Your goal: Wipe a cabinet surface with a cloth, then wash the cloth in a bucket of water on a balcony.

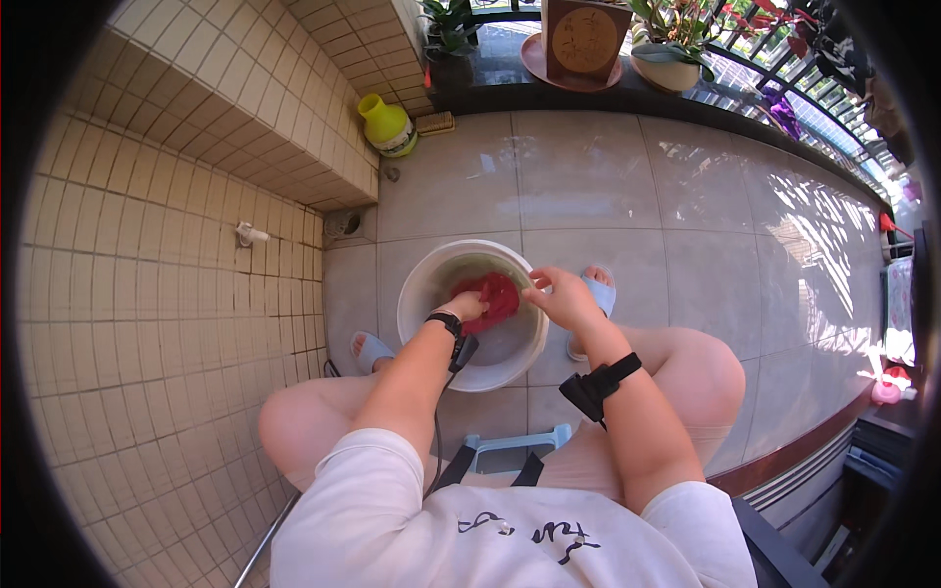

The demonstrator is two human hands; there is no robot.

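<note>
A white bucket stands on the floor between my feet. My left hand reaches into it, its fingers closed on a bunched red cloth. The cloth hangs inside the bucket, and its lower part is hard to make out. At the bucket's right rim is my right hand, with thumb and fingers apart and nothing between them. Whether its fingertips touch the rim I cannot tell. A black band with a small device is strapped to each of my arms.
Left of the bucket rises a tiled wall with a white tap. A yellow-green bottle and a brush sit in the far left corner. Potted plants line a dark ledge at the back. A light blue stool is beneath me.
</note>
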